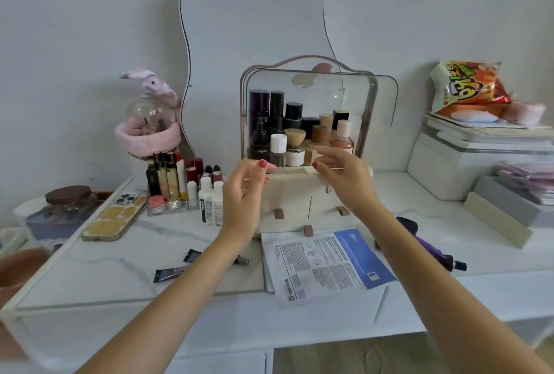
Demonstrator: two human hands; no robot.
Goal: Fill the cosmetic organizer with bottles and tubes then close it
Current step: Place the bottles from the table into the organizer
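The cream cosmetic organizer (pixel 287 194) stands at the table's middle, its clear front covers (pixel 305 95) down over the upper shelf. Behind them stand several bottles: tall dark ones (pixel 259 113) at left, a white-capped one (pixel 278 149), wooden-capped jars (pixel 295 141) and a pink bottle (pixel 343 137). My left hand (pixel 244 191) hovers at the cover's lower left edge, fingers apart. My right hand (pixel 344 176) hovers at the lower right edge, also empty. Two white bottles (pixel 211 201) stand just left of the organizer.
A clear tray of lipsticks and tubes (pixel 171 185), a phone (pixel 115 218) and a brown-lidded jar (pixel 67 200) sit at left. Dark sachets (pixel 171 273), a printed sheet (pixel 323 262) and a purple tool (pixel 428 247) lie in front. White boxes (pixel 479 158) and a snack bag (pixel 467 86) fill the right.
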